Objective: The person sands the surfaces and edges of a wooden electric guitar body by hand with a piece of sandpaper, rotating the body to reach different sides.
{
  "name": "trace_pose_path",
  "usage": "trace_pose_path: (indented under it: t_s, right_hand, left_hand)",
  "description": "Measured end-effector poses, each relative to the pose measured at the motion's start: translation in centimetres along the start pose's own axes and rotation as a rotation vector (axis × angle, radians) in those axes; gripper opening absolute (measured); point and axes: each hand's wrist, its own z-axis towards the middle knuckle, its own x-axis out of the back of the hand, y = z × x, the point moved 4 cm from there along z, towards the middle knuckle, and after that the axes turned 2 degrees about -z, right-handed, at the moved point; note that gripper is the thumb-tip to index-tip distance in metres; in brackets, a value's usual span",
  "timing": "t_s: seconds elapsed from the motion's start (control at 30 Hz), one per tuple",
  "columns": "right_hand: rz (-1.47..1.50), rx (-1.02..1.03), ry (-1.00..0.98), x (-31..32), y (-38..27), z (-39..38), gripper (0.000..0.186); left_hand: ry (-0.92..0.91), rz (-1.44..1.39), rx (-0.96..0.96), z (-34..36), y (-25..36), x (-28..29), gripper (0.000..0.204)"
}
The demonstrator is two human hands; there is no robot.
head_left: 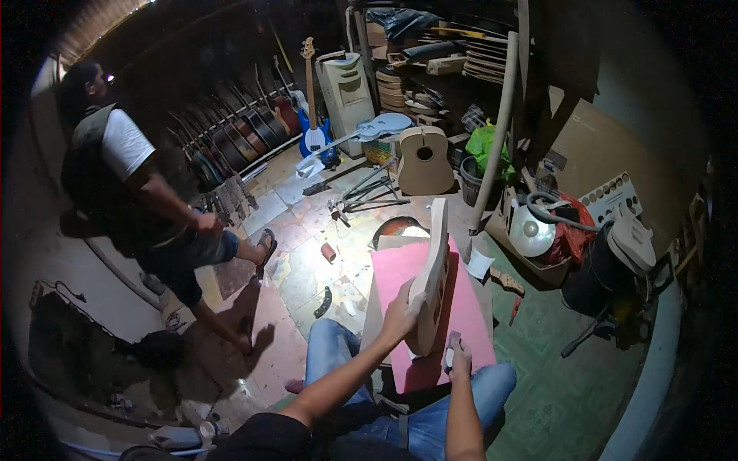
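A pale, unpainted wooden guitar body (432, 300) stands tilted on its edge on a pink board (400, 269) in front of me. My left hand (401, 311) is closed round its left side, partway down. Cutouts show on the side of the body that faces right. In my right hand (460, 363) is a small grey block (454, 339), gripped over the pink board's right part. The block sits apart from the guitar body, and its exact kind is too small to tell. My knees are on both sides of the board.
On the left a person (134, 180) is walking. Behind are a blue bass guitar (314, 138), a row of guitars (246, 134) and an acoustic guitar body (425, 163). A red cylinder (329, 253) lies on the tiles. A box (538, 265) and pole (496, 131) stand right.
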Motion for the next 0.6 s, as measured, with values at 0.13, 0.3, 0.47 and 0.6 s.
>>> trace_pose_path:
  t_s: [0.13,0.3,0.47,0.6]
  right_hand:
    - [-0.028,-0.007,0.005,-0.2,-0.2,-0.2,0.028]
    - [0.085,0.051,-0.074,0.2,0.0,0.0,0.029]
    - [0.107,0.069,-0.088,-0.6,-0.3,-0.5,0.03]
    - [0.087,0.048,-0.11,0.3,-0.2,-0.3,0.03]
  left_hand:
    - [-0.014,-0.044,0.044,1.2,-0.7,0.1,0.057]
    - [-0.114,0.028,0.178,3.2,0.6,-0.4,0.052]
    - [-0.137,0.026,0.192,5.7,-1.0,-0.9,0.047]
    - [-0.221,-0.05,0.257,7.2,-0.9,-2.1,0.045]
